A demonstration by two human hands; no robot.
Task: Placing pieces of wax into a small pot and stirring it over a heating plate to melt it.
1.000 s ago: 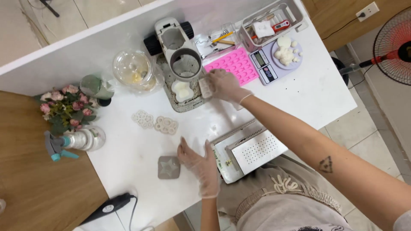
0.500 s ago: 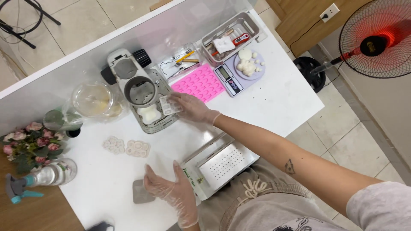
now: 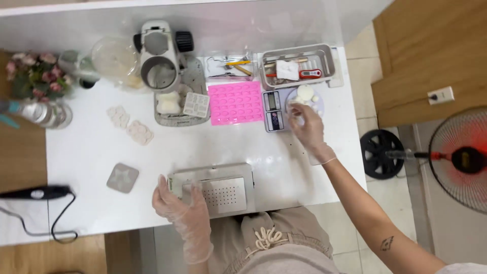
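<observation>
Scanning from my left, a black corded tool (image 3: 35,193) lies at the table (image 3: 91,203) edge, with a clear spray bottle (image 3: 35,112) and a bunch of pink flowers (image 3: 35,73) above it at the far corner. Next come two pale flower-shaped moulds (image 3: 129,124) lying flat, and nearer me a grey square mould (image 3: 122,178) with a star recess.

My left hand (image 3: 177,205), in a thin clear glove, rests open with fingers spread on the near left corner of the white box-shaped machine (image 3: 223,190), touching its edge, gripping nothing. The machine has a perforated top plate, and its long axis runs left to right along the table's near edge.

Behind it stands a white and black stand with a round opening (image 3: 158,56), a clear glass bowl (image 3: 112,58) to its left, and a grey tray (image 3: 195,83) beneath holding a white casting and a small clear mould (image 3: 196,104). Right of that lies a pink rectangular mould (image 3: 236,102) with rows of small cavities, and behind it some slim tools (image 3: 232,67).

Farther right is a small digital scale (image 3: 274,111), with white lumps (image 3: 305,94) on its round pan. My right hand (image 3: 307,127), also gloved, is at the pan's near edge, fingers curled at the white pieces; I cannot tell whether it has pinched one. The pieces lie just beyond its fingertips, well away from my left hand. A grey bin (image 3: 332,66) of small items sits behind the scale. A red fan (image 3: 464,160) stands on the floor at the far right.
</observation>
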